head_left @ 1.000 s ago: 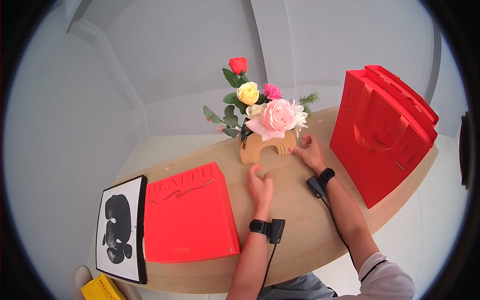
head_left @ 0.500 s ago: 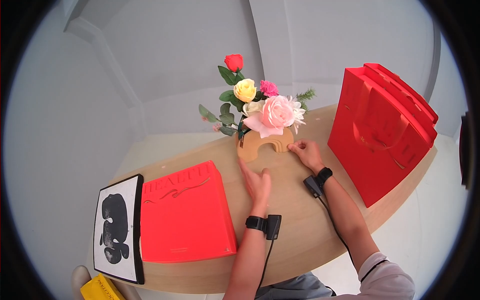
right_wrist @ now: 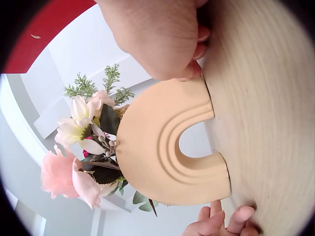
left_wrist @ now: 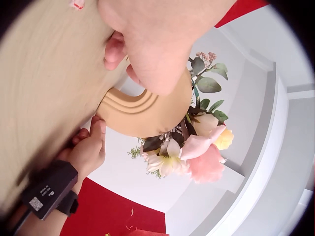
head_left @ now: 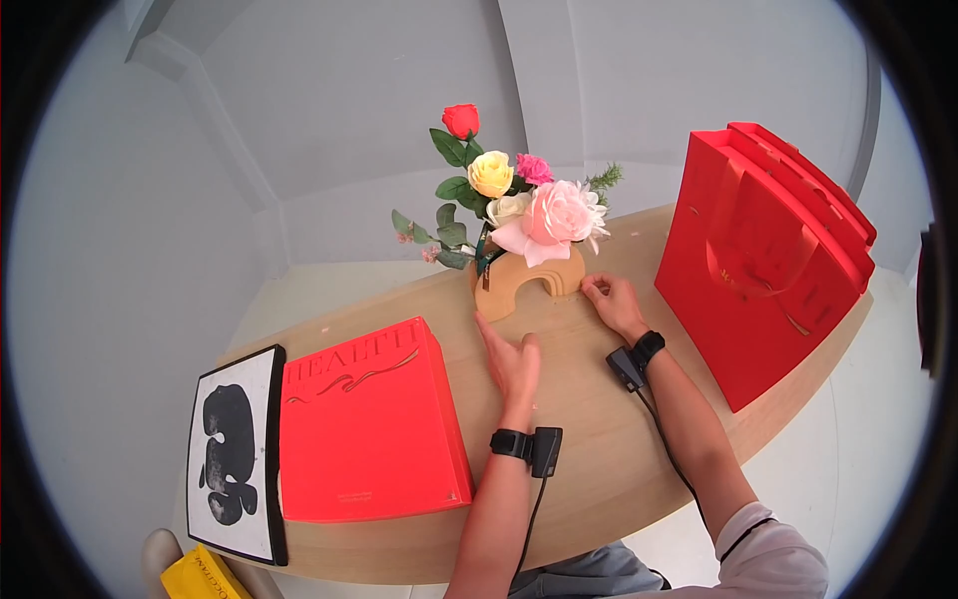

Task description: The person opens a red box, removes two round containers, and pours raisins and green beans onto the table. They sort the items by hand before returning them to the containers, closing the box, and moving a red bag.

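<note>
A tan arch-shaped vase (head_left: 507, 283) with ridged inner curves stands on the table, holding several flowers, among them a large pink bloom (head_left: 555, 215), a yellow rose (head_left: 490, 174) and a red rose (head_left: 461, 121). At its left foot is my left hand (head_left: 513, 369), fingers extended and fingertips right at the clay-like side. My right hand (head_left: 615, 303) is at the other foot with its fingers loosely bent. In the right wrist view, the right fingertips (right_wrist: 191, 73) meet the outside of that foot. Neither hand wraps round the vase (right_wrist: 147, 142).
A large red box (head_left: 369, 429) marked HEALTH lies left of my hands, beside a black-framed picture (head_left: 230, 454). Tall red gift bags (head_left: 753, 260) stand on the right. A yellow bag (head_left: 205, 576) is low at left. Cables hang from both wrist cameras.
My left hand has straightened its fingers and come against the vase's left foot. The vase has turned slightly, its right foot shifting back. The right hand has stayed beside that foot.
</note>
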Action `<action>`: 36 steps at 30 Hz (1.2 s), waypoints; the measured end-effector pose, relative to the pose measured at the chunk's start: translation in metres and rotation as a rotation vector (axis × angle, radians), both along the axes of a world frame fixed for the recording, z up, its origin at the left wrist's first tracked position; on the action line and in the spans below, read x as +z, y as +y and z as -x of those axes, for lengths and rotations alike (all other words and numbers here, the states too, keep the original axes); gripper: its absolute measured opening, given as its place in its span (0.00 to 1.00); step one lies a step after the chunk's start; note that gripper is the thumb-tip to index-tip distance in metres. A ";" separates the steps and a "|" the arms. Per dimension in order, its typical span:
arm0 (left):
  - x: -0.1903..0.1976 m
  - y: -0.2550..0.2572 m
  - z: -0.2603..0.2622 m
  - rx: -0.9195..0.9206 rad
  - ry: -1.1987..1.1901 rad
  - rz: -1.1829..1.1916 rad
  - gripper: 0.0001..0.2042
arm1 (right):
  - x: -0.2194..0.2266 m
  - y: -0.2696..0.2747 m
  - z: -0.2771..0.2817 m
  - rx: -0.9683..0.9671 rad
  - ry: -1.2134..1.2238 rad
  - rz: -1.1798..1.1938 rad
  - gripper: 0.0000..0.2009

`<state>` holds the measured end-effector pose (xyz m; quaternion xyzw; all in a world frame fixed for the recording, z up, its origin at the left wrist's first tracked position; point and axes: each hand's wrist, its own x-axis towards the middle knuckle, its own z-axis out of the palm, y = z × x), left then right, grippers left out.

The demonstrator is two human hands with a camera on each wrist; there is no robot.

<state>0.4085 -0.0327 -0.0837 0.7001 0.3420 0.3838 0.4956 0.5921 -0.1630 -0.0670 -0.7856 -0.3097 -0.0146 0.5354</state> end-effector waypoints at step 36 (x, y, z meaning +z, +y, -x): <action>0.035 -0.023 0.030 -0.113 -0.100 0.218 0.48 | 0.013 -0.076 0.082 -0.022 0.036 0.071 0.17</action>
